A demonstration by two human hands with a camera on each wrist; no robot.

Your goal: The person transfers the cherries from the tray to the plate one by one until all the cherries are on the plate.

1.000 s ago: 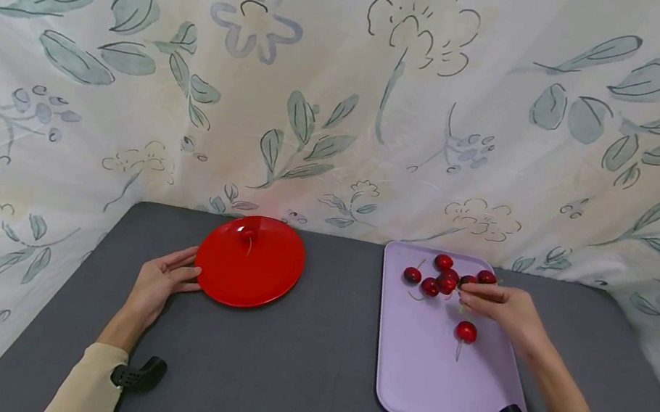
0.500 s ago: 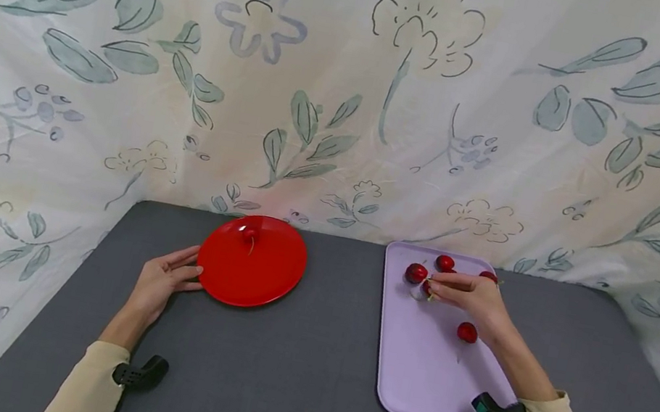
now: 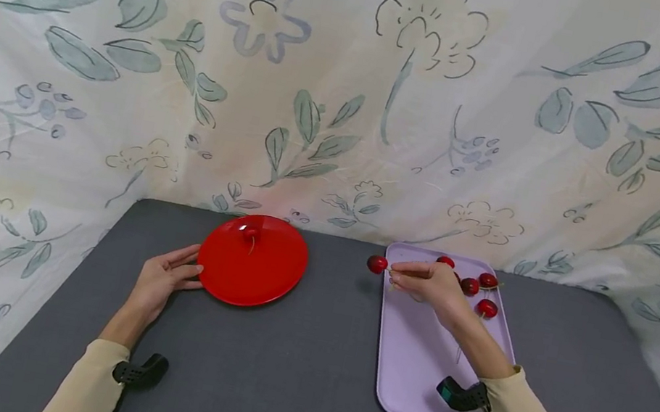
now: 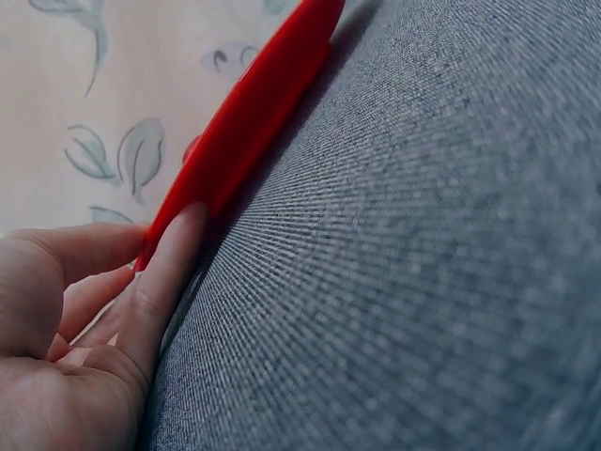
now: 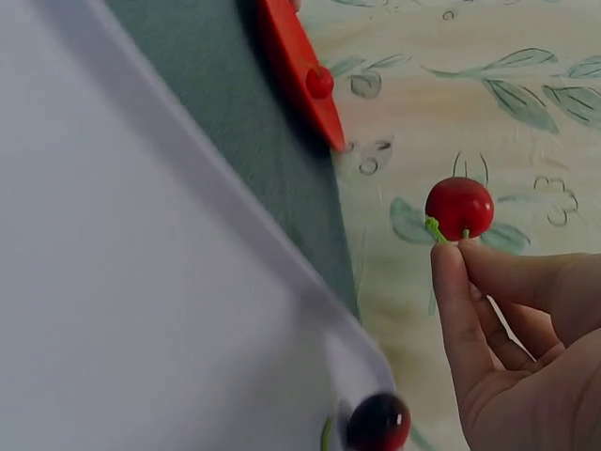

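My right hand pinches a red cherry by its stem, just beyond the tray's left edge. The right wrist view shows the held cherry hanging clear above the fingertips. On the lilac tray lie several more cherries; my right hand and forearm hide part of the group. At left, my left hand holds the rim of a round red plate, thumb and fingers at its edge in the left wrist view. One cherry with a stem sits on that plate.
A dark grey tabletop lies between plate and tray. Behind it hangs a pale cloth with flowers and leaves. A dark cherry sits near the tray's edge in the right wrist view.
My right hand has moved left across the tray, from the cherry group past the tray's left edge, and now carries a cherry. My left hand and the plate have stayed put.
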